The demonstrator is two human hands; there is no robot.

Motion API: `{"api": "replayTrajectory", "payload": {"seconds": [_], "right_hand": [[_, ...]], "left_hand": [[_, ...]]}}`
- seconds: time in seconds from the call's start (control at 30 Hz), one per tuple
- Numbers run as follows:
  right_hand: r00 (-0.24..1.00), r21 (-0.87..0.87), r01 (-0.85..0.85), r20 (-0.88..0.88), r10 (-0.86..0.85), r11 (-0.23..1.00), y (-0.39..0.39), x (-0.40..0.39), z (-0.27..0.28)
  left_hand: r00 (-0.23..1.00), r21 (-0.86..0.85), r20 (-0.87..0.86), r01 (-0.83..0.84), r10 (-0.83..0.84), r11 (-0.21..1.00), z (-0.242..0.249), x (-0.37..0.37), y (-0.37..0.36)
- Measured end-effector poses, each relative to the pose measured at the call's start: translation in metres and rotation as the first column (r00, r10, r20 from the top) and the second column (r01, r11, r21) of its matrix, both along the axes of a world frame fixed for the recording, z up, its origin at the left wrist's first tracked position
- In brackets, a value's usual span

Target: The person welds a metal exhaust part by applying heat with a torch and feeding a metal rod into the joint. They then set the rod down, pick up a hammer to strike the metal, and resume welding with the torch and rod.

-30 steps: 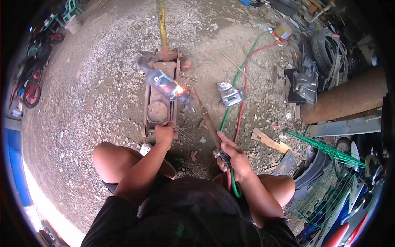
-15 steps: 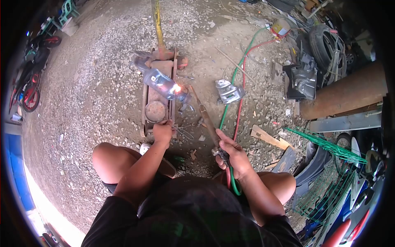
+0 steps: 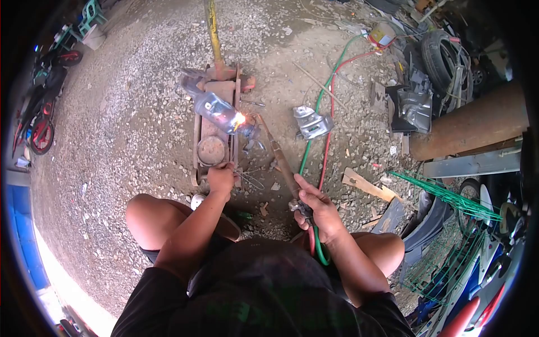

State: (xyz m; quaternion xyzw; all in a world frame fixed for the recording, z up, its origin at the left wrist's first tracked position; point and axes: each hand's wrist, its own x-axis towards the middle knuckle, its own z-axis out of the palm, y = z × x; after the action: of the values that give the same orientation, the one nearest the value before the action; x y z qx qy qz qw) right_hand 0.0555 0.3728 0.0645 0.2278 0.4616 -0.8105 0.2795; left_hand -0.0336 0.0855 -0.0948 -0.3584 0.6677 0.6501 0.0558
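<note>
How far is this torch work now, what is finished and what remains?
Already done: the torch is lit and the metal part lies across the floor jack. In hand: the right hand aims the torch at the glowing spot. Remaining: apparently finishing that spot; how much more, I cannot tell.

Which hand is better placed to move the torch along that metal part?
Probably the right hand: it holds the torch, tip by the glowing spot on the metal part. The left hand is at the jack's near end.

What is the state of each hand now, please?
Left hand: closed at the floor jack; what it holds cannot be told.
Right hand: closed, holding the torch.
</note>
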Motion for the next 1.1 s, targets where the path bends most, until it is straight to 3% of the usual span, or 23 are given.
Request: {"api": "replayTrajectory", "payload": {"seconds": [0.83,1.1], "right_hand": [[1.000,0.001,0.001,0.009,-0.001,1.000,-0.003,-0.001,0.005],[1.000,0.018,-0.002,0.011,0.001,1.000,-0.003,0.000,0.006]], "left_hand": [[0.999,-0.079,0.017,0.045,-0.044,0.996,-0.006,-0.003,-0.002],[1.000,-0.032,-0.002,0.029,-0.029,0.999,-0.012,-0.003,-0.006]]}}
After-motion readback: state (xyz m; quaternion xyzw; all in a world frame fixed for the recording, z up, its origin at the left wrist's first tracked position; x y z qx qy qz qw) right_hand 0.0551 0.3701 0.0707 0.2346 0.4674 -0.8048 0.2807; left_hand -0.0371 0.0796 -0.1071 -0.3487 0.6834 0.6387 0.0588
